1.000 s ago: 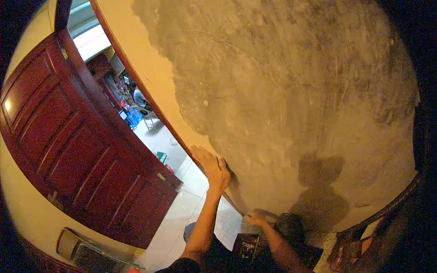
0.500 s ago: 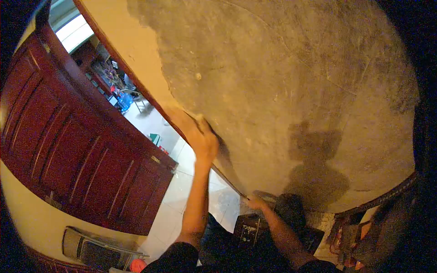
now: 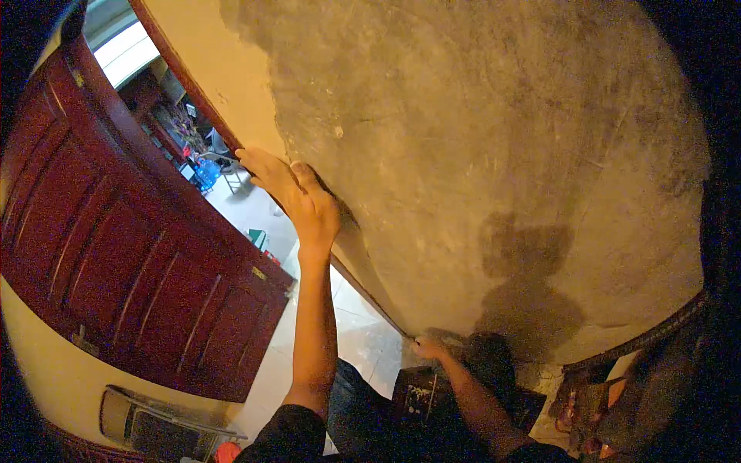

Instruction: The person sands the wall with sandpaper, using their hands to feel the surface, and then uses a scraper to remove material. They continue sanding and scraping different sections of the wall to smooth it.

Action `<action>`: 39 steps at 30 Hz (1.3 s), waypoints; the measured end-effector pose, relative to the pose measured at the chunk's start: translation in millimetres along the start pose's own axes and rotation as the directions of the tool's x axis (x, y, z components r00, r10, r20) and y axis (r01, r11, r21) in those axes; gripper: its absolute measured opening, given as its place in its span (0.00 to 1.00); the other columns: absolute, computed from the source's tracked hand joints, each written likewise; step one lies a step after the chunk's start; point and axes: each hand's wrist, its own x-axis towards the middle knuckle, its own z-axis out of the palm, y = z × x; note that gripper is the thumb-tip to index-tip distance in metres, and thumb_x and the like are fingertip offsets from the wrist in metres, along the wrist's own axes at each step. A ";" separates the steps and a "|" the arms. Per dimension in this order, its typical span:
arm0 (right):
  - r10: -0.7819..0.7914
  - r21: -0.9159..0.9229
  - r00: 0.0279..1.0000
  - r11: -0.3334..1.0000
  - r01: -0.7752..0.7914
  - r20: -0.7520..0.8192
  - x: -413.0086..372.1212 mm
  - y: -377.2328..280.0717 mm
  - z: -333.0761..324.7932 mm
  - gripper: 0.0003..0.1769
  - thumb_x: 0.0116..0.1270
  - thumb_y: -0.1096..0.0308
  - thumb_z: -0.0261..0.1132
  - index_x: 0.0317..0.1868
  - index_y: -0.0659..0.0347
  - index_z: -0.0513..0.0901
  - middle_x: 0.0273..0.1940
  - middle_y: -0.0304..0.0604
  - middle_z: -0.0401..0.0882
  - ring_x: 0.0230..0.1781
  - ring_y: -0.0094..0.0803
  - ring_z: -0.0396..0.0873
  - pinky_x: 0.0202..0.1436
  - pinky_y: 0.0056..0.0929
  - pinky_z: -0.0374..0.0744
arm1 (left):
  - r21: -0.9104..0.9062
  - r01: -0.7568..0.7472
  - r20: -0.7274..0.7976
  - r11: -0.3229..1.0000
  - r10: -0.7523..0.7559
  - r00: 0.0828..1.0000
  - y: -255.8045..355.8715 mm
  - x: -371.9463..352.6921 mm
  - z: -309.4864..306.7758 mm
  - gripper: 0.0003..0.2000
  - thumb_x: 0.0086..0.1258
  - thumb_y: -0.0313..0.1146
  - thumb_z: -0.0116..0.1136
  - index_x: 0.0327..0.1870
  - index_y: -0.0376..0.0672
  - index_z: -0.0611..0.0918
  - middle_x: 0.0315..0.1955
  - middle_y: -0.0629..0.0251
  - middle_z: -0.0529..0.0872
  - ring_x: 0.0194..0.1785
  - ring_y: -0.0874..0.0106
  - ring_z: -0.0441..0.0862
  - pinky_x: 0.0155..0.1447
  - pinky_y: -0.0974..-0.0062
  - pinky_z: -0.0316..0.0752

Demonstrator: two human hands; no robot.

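Leftmost, one dark red panelled door (image 3: 147, 247) slants across the view, with two small brass-coloured plates (image 3: 259, 272) near its edges. Below it, one metal-framed chair (image 3: 158, 434) is near one orange-red rounded item (image 3: 228, 452), partly cut off by the bottom edge. Through the single doorway, at least one blue bottle (image 3: 207, 174) and one green item (image 3: 257, 237) are on the pale tiled floor (image 3: 347, 309); the clutter beyond is too small to count.

One dark red edge strip (image 3: 193, 85) runs diagonally between the doorway and the wall (image 3: 463, 154). The left hand (image 3: 299, 204) lies across this strip and the wall's yellowish margin, its grip open: fingers stretched out towards the upper left, thumb apart from them, nothing clasped. Further right and lower, one dark item with pale marks (image 3: 418, 395) lies near the legs. Just above it, the right hand (image 3: 432, 347) is at the strip's lower end; whether its grip is open or closed on something cannot be told. The wall carries one large grey-brown patch, with one dark shadow (image 3: 529, 278) on it. Far right, one orange item (image 3: 616, 392) shows among dark objects.
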 end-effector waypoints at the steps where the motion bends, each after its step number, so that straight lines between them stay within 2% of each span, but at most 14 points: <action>1: 0.005 0.001 1.000 1.000 -0.005 0.006 -6.5 1.9 5.8 0.26 0.70 0.48 0.58 0.43 0.66 0.86 0.47 0.65 0.84 0.50 0.59 0.84 0.54 0.55 0.80 | -0.019 -0.011 -0.012 1.000 0.011 1.000 1.2 -1.3 -0.9 0.35 0.85 0.41 0.37 0.81 0.26 0.42 0.82 0.35 0.33 0.85 0.44 0.26 0.84 0.47 0.22; 4: 0.126 0.027 0.979 0.992 -0.123 -0.161 -15.8 -6.3 0.1 0.26 0.70 0.48 0.57 0.44 0.66 0.86 0.44 0.64 0.85 0.46 0.58 0.84 0.50 0.56 0.80 | -0.014 0.050 0.052 0.999 -0.050 0.997 -1.0 -54.5 7.6 0.35 0.85 0.41 0.38 0.81 0.26 0.44 0.82 0.33 0.34 0.85 0.42 0.29 0.84 0.46 0.23; 6: -0.122 -0.058 0.943 0.992 0.109 -0.311 -11.4 17.0 15.6 0.27 0.71 0.47 0.56 0.46 0.66 0.86 0.44 0.63 0.86 0.46 0.60 0.84 0.51 0.56 0.80 | 0.074 0.075 0.183 0.994 -0.088 0.979 -17.0 -117.3 17.1 0.36 0.84 0.41 0.39 0.81 0.25 0.44 0.81 0.31 0.35 0.85 0.40 0.30 0.83 0.45 0.23; 7: -0.125 -0.064 0.942 0.992 0.111 -0.312 -20.5 -6.4 -8.2 0.27 0.71 0.47 0.56 0.46 0.66 0.86 0.44 0.63 0.86 0.46 0.60 0.84 0.51 0.56 0.80 | 0.075 0.083 0.203 0.994 -0.097 0.974 -17.1 -144.4 17.9 0.36 0.83 0.41 0.39 0.81 0.24 0.43 0.81 0.30 0.35 0.85 0.39 0.30 0.83 0.44 0.24; 8: -0.016 0.013 0.989 1.000 0.018 -0.144 -29.5 -32.4 -29.3 0.28 0.71 0.47 0.55 0.48 0.66 0.85 0.45 0.63 0.86 0.47 0.59 0.84 0.52 0.55 0.80 | 0.077 0.090 0.225 0.993 -0.105 0.969 -17.4 -159.4 17.9 0.37 0.83 0.41 0.40 0.81 0.24 0.43 0.81 0.30 0.35 0.85 0.39 0.30 0.83 0.44 0.24; 9: 0.095 0.053 0.995 0.994 -0.097 0.031 -43.8 -70.6 -60.4 0.28 0.70 0.47 0.55 0.50 0.66 0.85 0.47 0.62 0.86 0.48 0.59 0.84 0.54 0.54 0.80 | 0.076 0.086 0.224 0.993 -0.101 0.969 -19.9 -159.0 19.6 0.37 0.83 0.41 0.40 0.81 0.24 0.43 0.81 0.30 0.35 0.85 0.39 0.30 0.83 0.44 0.24; 10: 0.123 0.070 0.991 0.989 -0.127 0.055 -46.7 -76.6 -64.4 0.28 0.70 0.47 0.56 0.49 0.66 0.85 0.47 0.62 0.86 0.48 0.59 0.84 0.54 0.54 0.80 | 0.051 0.089 0.207 0.995 -0.098 0.974 -21.9 -158.7 21.2 0.37 0.83 0.41 0.40 0.80 0.24 0.43 0.81 0.30 0.35 0.85 0.39 0.30 0.83 0.43 0.24; 18: 0.066 0.021 0.998 0.998 -0.066 0.023 -26.9 -17.9 -19.8 0.25 0.69 0.49 0.56 0.46 0.64 0.87 0.45 0.62 0.86 0.46 0.59 0.84 0.51 0.55 0.81 | 0.038 0.048 -0.049 0.998 -0.046 0.998 -7.1 4.2 8.2 0.35 0.86 0.45 0.37 0.82 0.30 0.43 0.84 0.41 0.33 0.86 0.46 0.28 0.84 0.47 0.23; 23: 0.018 -0.052 1.000 0.999 -0.018 0.008 -26.1 -26.0 -22.2 0.24 0.69 0.51 0.56 0.46 0.63 0.88 0.46 0.61 0.87 0.49 0.59 0.84 0.53 0.56 0.81 | 0.025 0.042 0.002 0.999 -0.042 0.999 3.3 -51.0 13.6 0.36 0.86 0.47 0.37 0.82 0.27 0.44 0.83 0.37 0.34 0.85 0.43 0.29 0.84 0.47 0.24; 25: 0.114 0.007 0.985 0.993 -0.114 -0.131 -25.2 -17.3 -8.3 0.25 0.70 0.50 0.56 0.47 0.62 0.88 0.48 0.61 0.87 0.51 0.58 0.85 0.56 0.55 0.81 | 0.015 0.070 0.100 0.997 -0.071 0.992 4.1 -111.9 23.8 0.37 0.85 0.47 0.37 0.81 0.24 0.45 0.82 0.33 0.34 0.85 0.41 0.30 0.84 0.46 0.24; 27: 0.178 0.062 0.980 0.983 -0.173 -0.088 -46.8 -69.2 -54.1 0.25 0.70 0.50 0.55 0.49 0.62 0.88 0.49 0.62 0.86 0.53 0.58 0.84 0.57 0.54 0.81 | 0.016 0.089 0.136 0.996 -0.090 0.987 2.3 -160.1 31.9 0.39 0.85 0.49 0.36 0.80 0.21 0.43 0.82 0.33 0.33 0.85 0.40 0.27 0.84 0.46 0.23; 29: 0.251 0.131 0.968 0.960 -0.246 -0.022 -66.2 -87.8 -57.3 0.26 0.70 0.49 0.54 0.50 0.62 0.87 0.50 0.62 0.86 0.54 0.58 0.84 0.59 0.54 0.81 | 0.041 0.124 0.147 0.991 -0.129 0.981 8.3 -156.6 27.0 0.39 0.85 0.48 0.35 0.80 0.21 0.42 0.82 0.33 0.33 0.85 0.40 0.27 0.84 0.46 0.23; 34: 0.089 0.127 0.995 0.987 -0.095 0.050 -17.2 -6.8 -5.7 0.24 0.69 0.52 0.55 0.47 0.64 0.86 0.47 0.64 0.86 0.48 0.59 0.85 0.50 0.57 0.79 | 0.102 0.119 -0.004 0.988 -0.119 0.993 24.8 -55.4 18.7 0.36 0.86 0.46 0.32 0.81 0.24 0.41 0.82 0.34 0.32 0.85 0.42 0.25 0.83 0.46 0.21; 39: 0.132 0.067 0.991 0.989 -0.132 0.002 -66.7 -83.4 -72.7 0.24 0.69 0.50 0.57 0.47 0.64 0.87 0.47 0.63 0.86 0.45 0.60 0.85 0.48 0.58 0.80 | 0.057 0.096 0.022 0.994 -0.098 0.995 30.3 -48.9 13.1 0.36 0.87 0.48 0.31 0.81 0.26 0.42 0.82 0.37 0.31 0.85 0.44 0.25 0.84 0.47 0.21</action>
